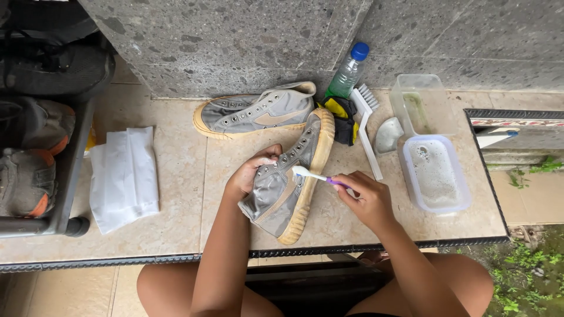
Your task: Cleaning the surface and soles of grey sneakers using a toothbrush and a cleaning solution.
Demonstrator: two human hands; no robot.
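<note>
**Between two hands, a grey shoe under the brush**

Between the hands on the tiled bench lies a grey canvas high-top shoe with a yellowed rubber sole, tilted on its side, toe pointing away toward the stone wall and heel near the bench's front edge. The left hand grips its upper from the left, fingers curled over the eyelet row — holding it steady. The right hand sits just to the right of the sole, closed around the purple handle of a toothbrush; the white brush head touches the shoe near the laces.

Just behind, touching the wall, lies the second grey shoe on its side. To its right stand a clear bottle with a blue cap, a yellow-and-black cloth, and a white scrubbing brush. Farther right are a clear empty tub and a rectangular container of foamy water — well apart from the shoe. A folded white cloth lies to the left, beside a rack holding dark shoes.
</note>
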